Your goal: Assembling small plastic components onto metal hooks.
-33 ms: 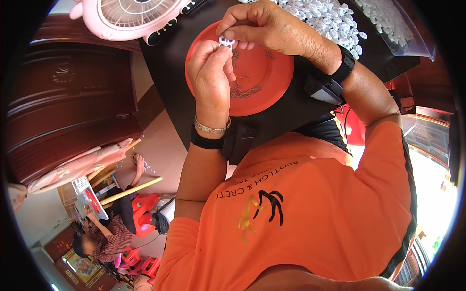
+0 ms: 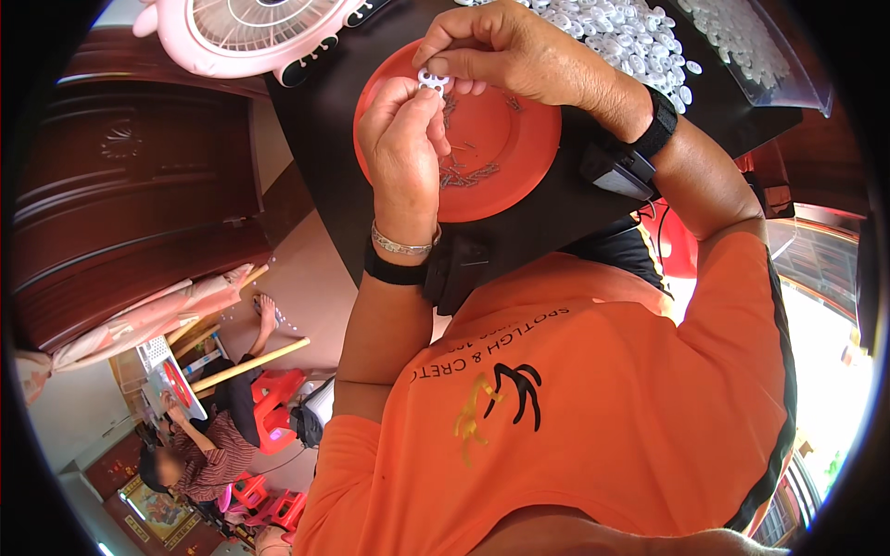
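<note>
A small white plastic piece with holes is pinched between the fingertips of both hands. My left hand grips it from below with thumb and forefinger. From the upper right, my right hand has its thumb and fingers closed on the same piece. Underneath both hands lies a round orange-red plastic plate. Small grey metal screws or pins are scattered in it, partly hidden by the left hand. Whether a pin sits in the white piece is too small to tell.
A heap of white round plastic pieces lies on the dark table, beside a clear bin of similar pieces. A pink fan stands at the upper left. Another person sits at the lower left near red stools.
</note>
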`<state>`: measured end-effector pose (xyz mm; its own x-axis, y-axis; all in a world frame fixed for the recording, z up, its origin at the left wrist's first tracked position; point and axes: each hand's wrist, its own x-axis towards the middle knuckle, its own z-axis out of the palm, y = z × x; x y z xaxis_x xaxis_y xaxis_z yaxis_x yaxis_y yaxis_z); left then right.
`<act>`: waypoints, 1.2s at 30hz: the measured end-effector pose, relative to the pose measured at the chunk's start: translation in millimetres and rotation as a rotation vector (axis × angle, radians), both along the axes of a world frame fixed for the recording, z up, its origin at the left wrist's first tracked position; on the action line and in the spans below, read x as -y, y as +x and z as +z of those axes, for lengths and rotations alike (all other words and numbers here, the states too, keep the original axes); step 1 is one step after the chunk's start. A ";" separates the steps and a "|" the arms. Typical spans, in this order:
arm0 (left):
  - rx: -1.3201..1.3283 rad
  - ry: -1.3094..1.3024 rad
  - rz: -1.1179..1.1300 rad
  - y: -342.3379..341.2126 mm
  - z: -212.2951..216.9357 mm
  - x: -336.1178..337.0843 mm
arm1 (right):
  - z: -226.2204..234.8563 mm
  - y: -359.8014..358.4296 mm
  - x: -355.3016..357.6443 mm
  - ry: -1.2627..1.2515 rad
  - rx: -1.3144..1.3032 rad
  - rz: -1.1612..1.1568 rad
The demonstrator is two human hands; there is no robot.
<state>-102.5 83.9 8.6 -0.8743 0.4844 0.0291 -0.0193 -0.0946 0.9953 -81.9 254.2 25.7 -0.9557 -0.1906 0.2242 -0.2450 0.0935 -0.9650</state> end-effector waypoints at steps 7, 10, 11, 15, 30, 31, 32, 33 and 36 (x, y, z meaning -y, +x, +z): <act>0.026 0.045 0.031 -1.6 -2.7 0.3 | -0.7 2.6 1.6 -0.050 -0.159 0.076; 0.063 0.082 0.020 -2.1 -3.6 0.8 | 4.1 6.2 3.1 -0.015 -0.139 0.065; 0.076 0.100 0.001 -2.4 -4.3 0.7 | 5.1 6.5 3.7 0.046 -0.139 0.037; 0.172 0.146 -0.025 -4.4 -4.8 1.4 | 8.7 8.7 6.7 0.147 -0.229 -0.036; 0.149 0.153 0.123 -2.3 -7.2 -3.7 | -11.5 15.6 18.6 0.695 -0.556 -0.317; 0.127 0.149 0.085 -3.9 -9.5 -0.5 | -12.7 14.7 18.8 0.676 -0.556 -0.312; 0.106 0.147 0.047 -4.7 -10.9 1.0 | -13.4 14.5 18.7 0.658 -0.557 -0.306; 0.107 0.147 0.045 -4.0 -11.1 0.6 | -13.3 15.0 18.6 0.660 -0.556 -0.307; 0.088 0.156 0.059 -1.7 -11.3 0.0 | -13.2 15.8 19.1 0.636 -0.558 -0.299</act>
<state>-104.1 83.9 -2.6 -0.9036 0.4278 0.0220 -0.0953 -0.2509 0.9633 -66.1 235.0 12.5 -0.7691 -0.1977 0.6078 -0.5423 0.7052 -0.4567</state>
